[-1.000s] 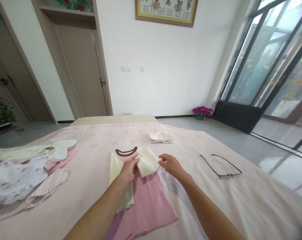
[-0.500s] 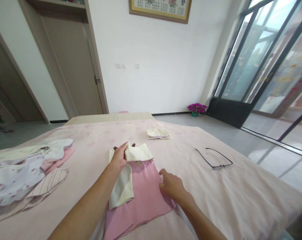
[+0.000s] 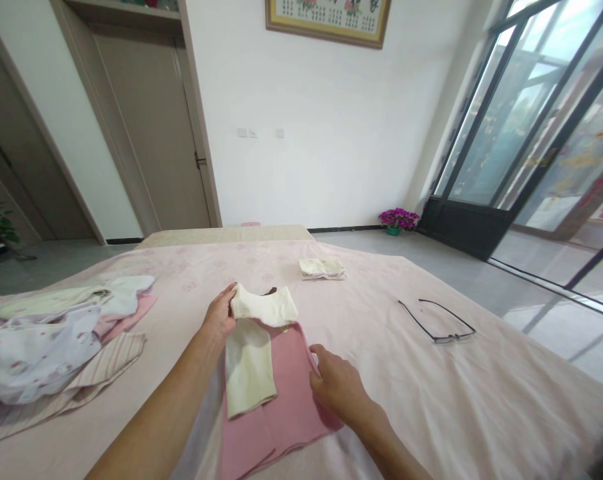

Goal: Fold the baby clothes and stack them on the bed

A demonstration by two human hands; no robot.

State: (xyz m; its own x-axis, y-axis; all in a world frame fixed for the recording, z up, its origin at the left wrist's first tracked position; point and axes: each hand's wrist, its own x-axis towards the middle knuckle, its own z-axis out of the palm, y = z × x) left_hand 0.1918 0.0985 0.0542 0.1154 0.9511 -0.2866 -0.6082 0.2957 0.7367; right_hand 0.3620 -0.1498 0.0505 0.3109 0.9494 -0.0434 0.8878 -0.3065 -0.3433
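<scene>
A small pink garment (image 3: 291, 393) with cream upper parts lies in front of me on the bed. One cream sleeve (image 3: 251, 370) is laid down over its pink body. My left hand (image 3: 221, 311) is closed on the cream shoulder part at the upper left. Lower down on the right, my right hand (image 3: 337, 383) pinches the pink side edge, which is lifted a little off the sheet. A small dark brown tab shows behind the cream part. The underside of the garment is hidden.
A folded cream cloth (image 3: 322, 269) lies beyond the garment. Black-framed glasses (image 3: 447, 327) rest to the right. Several loose clothes (image 3: 46, 340) are heaped at the left. The pink bed sheet (image 3: 406, 400) spreads beneath everything.
My left hand has shifted left along the cream part, drawing it left. My right hand has moved slightly left and lifted the pink side edge, narrowing the garment.
</scene>
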